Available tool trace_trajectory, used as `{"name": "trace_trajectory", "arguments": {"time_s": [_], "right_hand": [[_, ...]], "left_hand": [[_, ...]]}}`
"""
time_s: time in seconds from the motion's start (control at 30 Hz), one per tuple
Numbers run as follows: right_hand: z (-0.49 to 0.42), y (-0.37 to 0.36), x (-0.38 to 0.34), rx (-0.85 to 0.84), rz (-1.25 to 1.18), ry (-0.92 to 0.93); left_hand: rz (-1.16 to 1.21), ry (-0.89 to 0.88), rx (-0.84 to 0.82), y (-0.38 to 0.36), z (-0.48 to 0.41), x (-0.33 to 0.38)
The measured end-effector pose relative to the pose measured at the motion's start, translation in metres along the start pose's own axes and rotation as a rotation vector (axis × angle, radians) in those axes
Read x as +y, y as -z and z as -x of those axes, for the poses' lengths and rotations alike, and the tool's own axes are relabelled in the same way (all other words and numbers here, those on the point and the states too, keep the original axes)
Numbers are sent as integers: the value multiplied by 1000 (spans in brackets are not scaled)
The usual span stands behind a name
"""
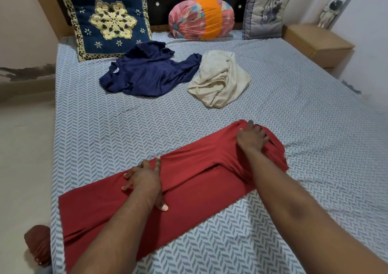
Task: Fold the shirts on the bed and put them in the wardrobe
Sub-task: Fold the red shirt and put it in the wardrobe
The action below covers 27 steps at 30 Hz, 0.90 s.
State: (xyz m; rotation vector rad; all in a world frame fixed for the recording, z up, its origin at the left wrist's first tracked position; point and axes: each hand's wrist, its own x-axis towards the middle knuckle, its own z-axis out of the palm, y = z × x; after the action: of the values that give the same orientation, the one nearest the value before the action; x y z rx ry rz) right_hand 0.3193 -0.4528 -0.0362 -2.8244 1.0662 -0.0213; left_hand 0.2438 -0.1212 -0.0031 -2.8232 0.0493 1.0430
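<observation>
I see the red shirt (189, 191) lying in a long folded band across the near part of the bed (126, 126), running from the near left corner up toward the middle of the right side. My left hand (144, 179) lies flat on the middle of the band, fingers straight and fanned out, thumb pointing back toward me, pressing the cloth down and gripping nothing. My right hand (253, 139) rests on the far end of the band, where the fabric bunches. Its fingers are spread over the folds, and I can't make out any cloth caught between them.

Farther up the bed, toward the middle, a navy shirt (147, 74) lies crumpled, and a cream shirt (220, 80) sits in a heap just to its right, the two touching at one edge.

Along the head edge a dark blue cushion (107, 19) with a gold flower pattern leans at the left corner, a pink and orange bolster (199, 18) lies in the middle, and a grey cushion (266, 11) stands at the right corner. A wooden bedside table (315, 42) stands beside that corner.
</observation>
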Motion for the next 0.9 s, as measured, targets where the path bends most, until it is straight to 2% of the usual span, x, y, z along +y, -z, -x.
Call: {"name": "trace_trajectory", "arguments": {"time_s": [0.17,0.27,0.4,0.53,0.63,0.7,0.77,0.83,0.9], "right_hand": [[37,-5,52,100,59,62],[52,-4,78,97,81,62],[54,4,93,38,-36,-25],[49,18,100,75,-231,-97],[45,26,108,-6,-351,-140],[50,29,108,42,-386,-57],[67,30,100,93,-414,151],[90,22,88,39,-367,377],[115,8,82,-72,-245,514]], "left_hand": [[47,-18,28,-6,0,-3],[84,-30,35,-10,3,-7],[108,-64,81,-22,8,-11],[127,-74,122,-32,13,-15],[144,-74,156,-38,15,-18],[142,-87,179,-43,17,-21],[153,-102,196,-51,21,-25],[143,-110,218,-60,22,-31],[135,-116,256,-73,27,-38]]}}
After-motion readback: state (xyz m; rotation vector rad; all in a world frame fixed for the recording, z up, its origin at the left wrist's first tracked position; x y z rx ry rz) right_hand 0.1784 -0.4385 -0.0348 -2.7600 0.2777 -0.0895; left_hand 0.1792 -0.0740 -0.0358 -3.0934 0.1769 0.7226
